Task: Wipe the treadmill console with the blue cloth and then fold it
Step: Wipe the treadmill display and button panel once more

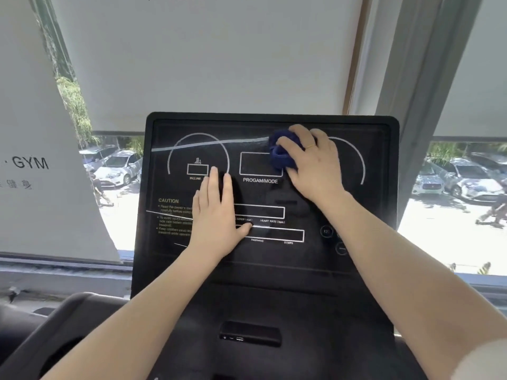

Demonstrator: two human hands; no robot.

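Observation:
The black treadmill console (356,127) fills the middle of the view, with white outlines and labels such as INCLINE and PROGAM/MODE. A bunched blue cloth (282,154) lies against its upper middle panel. My right hand (312,163) grips the cloth and presses it on the console; most of the cloth is hidden under the palm. My left hand (216,215) rests flat on the console's lower left part, fingers straight, covering some of the CAUTION text.
Below the panel sits a small black slot with ports (249,335). A grey handrail (68,319) curves at lower left. Behind the console are window blinds (205,64), a GYM sign (30,163) and parked cars outside.

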